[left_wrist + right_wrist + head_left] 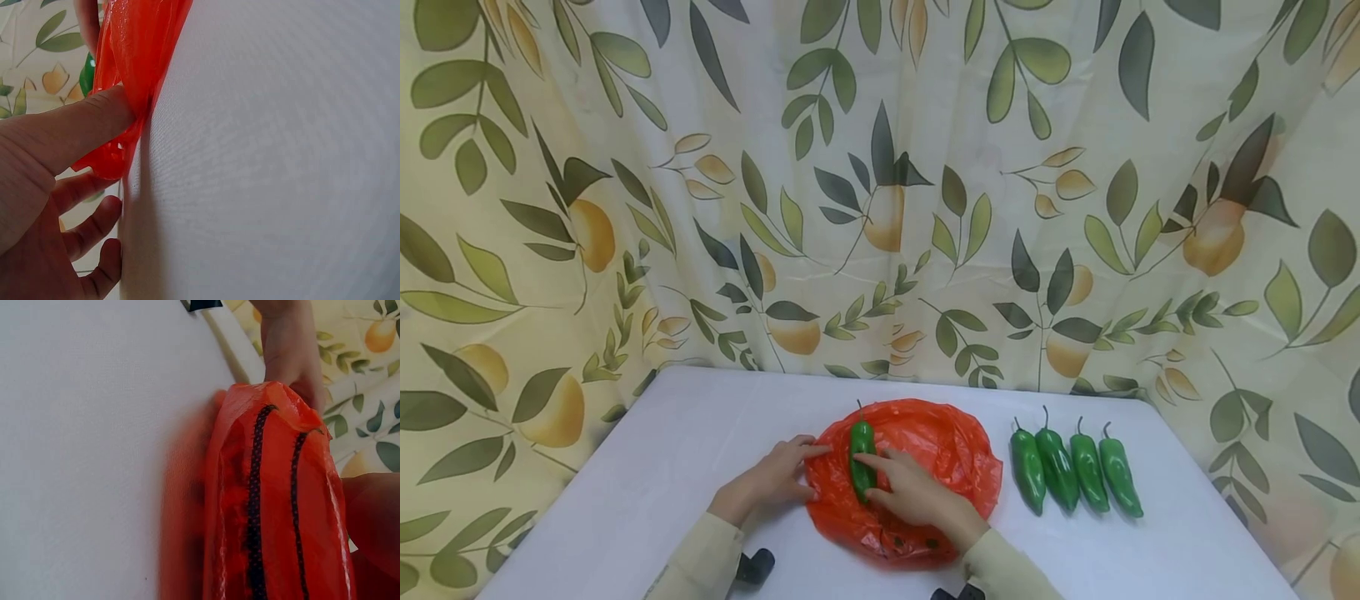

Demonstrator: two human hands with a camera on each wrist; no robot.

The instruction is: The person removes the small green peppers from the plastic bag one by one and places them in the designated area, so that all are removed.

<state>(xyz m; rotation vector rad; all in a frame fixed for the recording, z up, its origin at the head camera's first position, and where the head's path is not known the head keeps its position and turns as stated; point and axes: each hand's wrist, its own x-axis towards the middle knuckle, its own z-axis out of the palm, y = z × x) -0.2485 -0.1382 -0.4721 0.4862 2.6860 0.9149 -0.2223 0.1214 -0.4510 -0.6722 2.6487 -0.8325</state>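
In the head view, a red plastic bag (936,433) lies spread in a rounded shape, with a long green chili pepper (861,437) on its left part, stem pointing away. My right hand (917,492) holds this pepper, index finger across it and thumb at its near right side. My left hand (775,475) is at the bag's left edge, thumb and index finger apart and touching the plastic. The left wrist view shows the left thumb (94,122) against the red bag (144,50), other fingers loosely bent. Two dark bands cross the bag (278,487) in the right wrist view.
Several green chili peppers (1062,471) lie in a row right of the bag, stems away from me. A white table (647,467) carries everything. Behind it hangs a curtain (880,275) printed with leaves and fruit.
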